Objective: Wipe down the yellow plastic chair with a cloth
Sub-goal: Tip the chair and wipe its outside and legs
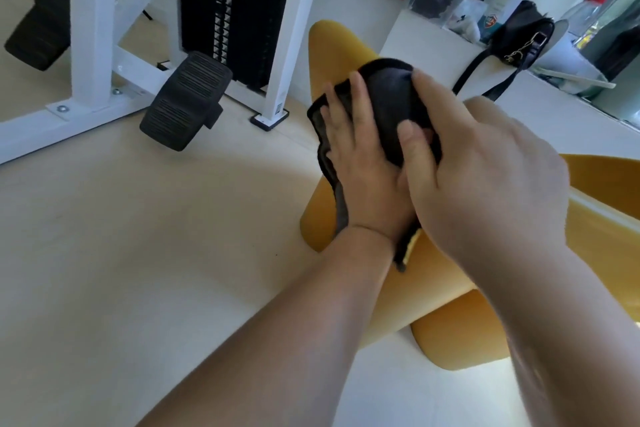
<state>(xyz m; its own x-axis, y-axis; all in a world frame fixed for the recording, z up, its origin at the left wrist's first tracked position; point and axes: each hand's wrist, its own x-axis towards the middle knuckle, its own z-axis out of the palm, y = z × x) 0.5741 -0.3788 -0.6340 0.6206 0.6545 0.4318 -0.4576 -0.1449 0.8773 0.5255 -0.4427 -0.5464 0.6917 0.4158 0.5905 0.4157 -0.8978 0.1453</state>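
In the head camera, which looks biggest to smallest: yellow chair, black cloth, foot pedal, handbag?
1. yellow chair.
2. black cloth and foot pedal look alike; left hand and right hand hide some cloth.
3. handbag, though farther away.

Pale floor (pixel 138 253); white gym frame (pixel 93 28); cluttered ledge (pixel 433 35).

Left hand (pixel 363 166) presses flat, fingers straight; right hand (pixel 485 170) grips the cloth (pixel 388 97).
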